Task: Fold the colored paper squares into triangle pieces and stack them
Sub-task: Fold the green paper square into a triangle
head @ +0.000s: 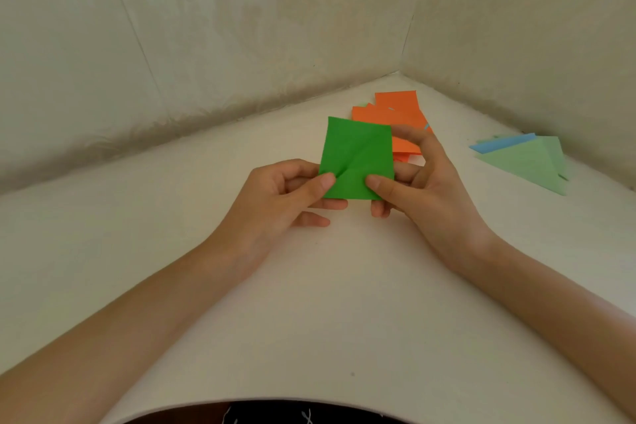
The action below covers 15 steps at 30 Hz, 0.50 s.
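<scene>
A dark green paper square [356, 151] with a faint diagonal crease is held up above the white table [309, 303]. My left hand [289, 198] pinches its lower left corner, thumb on top. My right hand [418, 182] pinches its lower right edge, with fingers curled behind the sheet. Behind it lies a pile of orange paper squares [399, 110]. At the right rest folded triangles: a light green one [526, 163] on top of a blue one [499, 144].
The table sits in a corner, with pale patterned walls [241, 27] along the back and the right side. The table's near edge [275, 401] curves just in front of my body.
</scene>
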Available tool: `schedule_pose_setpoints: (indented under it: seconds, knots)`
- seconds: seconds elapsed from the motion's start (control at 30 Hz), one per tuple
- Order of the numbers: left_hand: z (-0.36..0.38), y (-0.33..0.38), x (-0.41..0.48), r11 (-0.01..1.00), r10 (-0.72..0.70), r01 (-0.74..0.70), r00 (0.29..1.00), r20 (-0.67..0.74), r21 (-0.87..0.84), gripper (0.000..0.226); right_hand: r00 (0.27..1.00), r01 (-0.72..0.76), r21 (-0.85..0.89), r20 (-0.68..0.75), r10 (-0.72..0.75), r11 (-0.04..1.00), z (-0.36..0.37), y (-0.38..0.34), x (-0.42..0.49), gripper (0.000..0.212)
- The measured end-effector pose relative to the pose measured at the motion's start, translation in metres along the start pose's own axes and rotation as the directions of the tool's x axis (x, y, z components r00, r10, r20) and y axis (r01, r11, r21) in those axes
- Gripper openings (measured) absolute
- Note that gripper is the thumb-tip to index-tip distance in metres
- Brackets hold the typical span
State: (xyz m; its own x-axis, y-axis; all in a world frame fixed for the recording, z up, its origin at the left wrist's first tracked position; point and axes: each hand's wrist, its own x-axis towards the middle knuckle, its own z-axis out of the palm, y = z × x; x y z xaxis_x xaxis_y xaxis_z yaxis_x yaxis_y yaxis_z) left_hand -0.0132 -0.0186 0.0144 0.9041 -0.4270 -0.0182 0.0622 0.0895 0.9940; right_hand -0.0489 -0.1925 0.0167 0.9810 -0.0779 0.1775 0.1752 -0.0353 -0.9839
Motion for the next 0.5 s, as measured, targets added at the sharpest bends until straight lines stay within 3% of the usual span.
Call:
schedule_pose_setpoints:
  seconds: [0.07, 0.2, 0.4, 0.5]
  knots:
    - [-0.0003, 0.0011, -0.0002, 1.000, 0.002, -0.002, 1.000, 0.009, -0.006, 0.018, 1.000, -0.011, -0.001, 0.007, 0.011, 1.000, -0.0001, 0.0003, 0.0006, 0.051]
    - [-0.0005, 0.0086, 0.0008, 0.984, -0.129, 0.136, 0.990, 0.060, -0.115, 0.061, 1.000, -0.028, 0.011, -0.004, 0.028, 1.000, -0.0024, 0.0013, 0.0023, 0.050]
    - [-0.0024, 0.0060, -0.0008, 0.992, -0.091, 0.096, 0.994, 0.067, -0.078, 0.029, 0.999, -0.037, 0.011, 0.029, 0.037, 0.999, -0.0015, 0.0005, 0.0018, 0.048]
    - [-0.0029, 0.0055, -0.0010, 0.997, -0.072, 0.075, 0.995, 0.074, -0.033, 0.027, 0.999, -0.036, 0.000, 0.037, 0.036, 0.999, -0.0011, -0.0001, 0.0015, 0.048]
